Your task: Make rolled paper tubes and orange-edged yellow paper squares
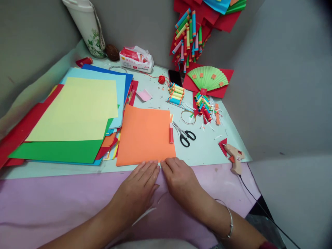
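An orange paper sheet (145, 135) lies flat on the table in front of me. My left hand (138, 188) rests palm down at its near edge, fingers stretched out and touching the edge. Beside it my right hand (178, 178) lies flat too, fingertips on the same edge, a thin bangle on the wrist. Neither hand holds anything. A red glue stick (171, 133) lies on the sheet's right side and black-handled scissors (185, 134) lie just right of it.
A stack of coloured sheets (75, 114) fills the left. A hot glue gun (234, 159) with its cord lies at the right edge. Paper rolls (176, 94), a green paper fan (207, 79), a tissue pack (136, 58) and a cup (86, 26) stand behind.
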### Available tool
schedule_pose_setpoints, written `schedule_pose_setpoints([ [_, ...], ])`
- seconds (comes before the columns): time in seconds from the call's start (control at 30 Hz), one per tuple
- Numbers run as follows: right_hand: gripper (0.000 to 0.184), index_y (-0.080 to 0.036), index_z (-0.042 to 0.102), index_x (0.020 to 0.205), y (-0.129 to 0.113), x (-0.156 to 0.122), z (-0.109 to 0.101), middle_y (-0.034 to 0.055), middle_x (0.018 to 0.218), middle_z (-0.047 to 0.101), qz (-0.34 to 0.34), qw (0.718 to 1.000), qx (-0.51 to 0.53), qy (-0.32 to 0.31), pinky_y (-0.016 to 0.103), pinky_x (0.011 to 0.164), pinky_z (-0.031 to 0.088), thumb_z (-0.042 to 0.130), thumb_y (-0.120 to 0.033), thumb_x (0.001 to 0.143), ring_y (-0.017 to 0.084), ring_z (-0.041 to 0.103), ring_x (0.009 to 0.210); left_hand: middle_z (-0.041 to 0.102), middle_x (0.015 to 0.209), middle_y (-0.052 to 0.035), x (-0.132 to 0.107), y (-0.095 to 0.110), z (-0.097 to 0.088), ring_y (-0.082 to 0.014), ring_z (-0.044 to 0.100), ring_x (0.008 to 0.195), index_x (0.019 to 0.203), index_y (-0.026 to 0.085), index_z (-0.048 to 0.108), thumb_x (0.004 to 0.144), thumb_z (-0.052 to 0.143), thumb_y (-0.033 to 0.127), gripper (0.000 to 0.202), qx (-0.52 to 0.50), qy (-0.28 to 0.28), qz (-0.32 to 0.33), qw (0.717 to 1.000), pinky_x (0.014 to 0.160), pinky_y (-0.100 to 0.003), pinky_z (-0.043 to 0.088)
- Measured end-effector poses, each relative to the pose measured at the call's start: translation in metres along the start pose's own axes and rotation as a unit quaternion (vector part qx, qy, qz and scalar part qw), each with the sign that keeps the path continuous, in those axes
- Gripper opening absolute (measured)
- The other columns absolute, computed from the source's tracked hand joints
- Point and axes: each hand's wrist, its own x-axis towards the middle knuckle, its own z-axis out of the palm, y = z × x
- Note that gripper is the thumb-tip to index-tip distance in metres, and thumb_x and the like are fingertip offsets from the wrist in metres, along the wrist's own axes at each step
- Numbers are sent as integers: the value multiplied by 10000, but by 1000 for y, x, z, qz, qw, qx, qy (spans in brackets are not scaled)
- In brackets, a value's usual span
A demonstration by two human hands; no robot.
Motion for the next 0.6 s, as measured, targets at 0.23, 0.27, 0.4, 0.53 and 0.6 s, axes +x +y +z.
schedule_pose_setpoints([
  [0.23,211,-133,626,933,-4,-4,-3,97,912,618,14,1000,-25,8,367,709,480,540,23,821,243,526,817,670,1288,-196,-10,-8,-5,-294,623,1200,1268,33,586,961,493,192,358,19,13,3,1000,1085,-468,414],
  [0.27,212,-129,629,928,-4,-4,-2,101,908,621,12,999,-30,12,369,714,487,541,27,815,247,533,823,673,1284,-193,-11,-9,-6,-290,625,1198,1264,36,589,963,496,195,353,20,16,1,1000,1086,-466,416],
  [0.4,250,-95,637,981,-5,-5,-2,118,897,634,2,999,-45,28,382,739,513,537,41,796,259,555,846,671,1291,-186,-17,-13,-8,-288,621,1208,1263,52,594,966,511,207,345,22,19,-10,1000,1096,-468,416],
  [0.53,312,-67,628,1070,-5,-7,0,130,920,650,1,998,-51,42,382,754,526,521,48,801,258,570,859,662,1306,-188,-24,-18,-10,-289,619,1216,1277,60,586,965,523,217,355,24,18,-18,999,1104,-474,413],
  [0.6,351,-54,613,1121,-5,-8,1,142,956,657,2,998,-52,45,384,758,529,511,52,803,257,573,870,660,1310,-190,-27,-21,-11,-291,619,1215,1285,59,577,965,524,221,363,26,15,-22,999,1103,-481,414],
])
